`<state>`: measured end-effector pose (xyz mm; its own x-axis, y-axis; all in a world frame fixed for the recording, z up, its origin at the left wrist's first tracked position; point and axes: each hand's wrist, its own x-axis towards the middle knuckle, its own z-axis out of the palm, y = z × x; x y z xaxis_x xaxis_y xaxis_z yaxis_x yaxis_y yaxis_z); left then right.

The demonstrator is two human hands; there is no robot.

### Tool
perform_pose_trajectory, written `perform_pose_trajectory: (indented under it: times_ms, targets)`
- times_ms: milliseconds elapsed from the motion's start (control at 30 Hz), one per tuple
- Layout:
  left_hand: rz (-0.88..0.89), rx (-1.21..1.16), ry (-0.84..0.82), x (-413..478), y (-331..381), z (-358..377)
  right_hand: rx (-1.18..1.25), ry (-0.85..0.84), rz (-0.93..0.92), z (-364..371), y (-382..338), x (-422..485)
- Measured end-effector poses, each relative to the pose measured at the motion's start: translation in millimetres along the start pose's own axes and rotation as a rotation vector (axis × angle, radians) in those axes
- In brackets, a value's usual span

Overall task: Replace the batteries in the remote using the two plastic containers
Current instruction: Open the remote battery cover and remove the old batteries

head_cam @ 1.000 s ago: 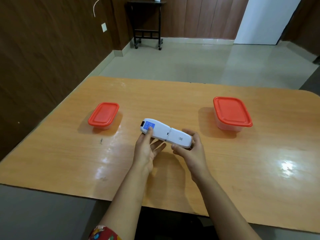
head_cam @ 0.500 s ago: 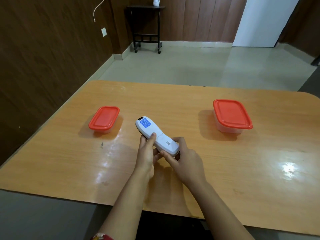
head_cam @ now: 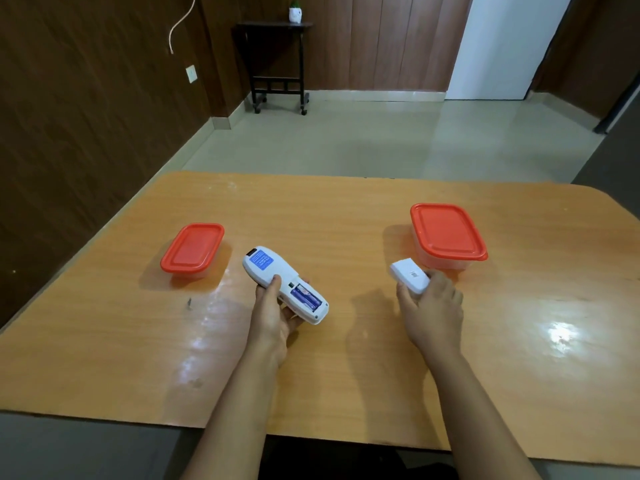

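Note:
My left hand grips a white remote face down above the middle of the table. Its battery bay is uncovered, and blue batteries lie inside it. My right hand holds the white battery cover out to the right, close to the near left corner of the larger container. A small clear container with a red lid stands on the left. The larger clear container with a red lid stands on the right. Both lids are on.
The orange wooden table has a glossy top, and its front edge runs close to me. A small dark speck lies near the left container. Beyond the table are a tiled floor, brown panelled walls and a black side table.
The battery cover has come off the remote. My right hand has carried it to the right, toward the larger container. My left hand keeps the remote, whose batteries now show.

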<state>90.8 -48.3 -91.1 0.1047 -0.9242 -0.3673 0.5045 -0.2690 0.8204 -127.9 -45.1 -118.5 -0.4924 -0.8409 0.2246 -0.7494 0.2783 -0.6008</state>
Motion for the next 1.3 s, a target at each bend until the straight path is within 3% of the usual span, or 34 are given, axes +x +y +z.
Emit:
perform_pose_trajectory:
  times_ms: [167,433,567,667,767,1000,1300]
  targets:
    - [-0.055,0.034,-0.027,1,-2,3,-0.165,-0.021,0.032,11,13,0]
    - [-0.067,0.064,-0.062,-6,1,4,-0.234,-0.113,0.022,15,6,-6]
    - [-0.064,0.115,-0.106,-10,3,0,0.141,0.038,-0.296,8,-33,-20]
    - [-0.087,0.169,-0.098,-11,4,-1,0.35,-0.089,-0.552,4,-62,-46]
    - [-0.091,0.226,-0.086,-13,4,-1,0.334,-0.25,-0.65,10,-73,-62]
    - [-0.052,0.32,-0.107,-19,0,5,0.296,-0.236,-0.696,12,-75,-66]
    - [-0.102,0.304,-0.095,-24,-6,14,0.246,-0.077,-0.613,24,-70,-64]
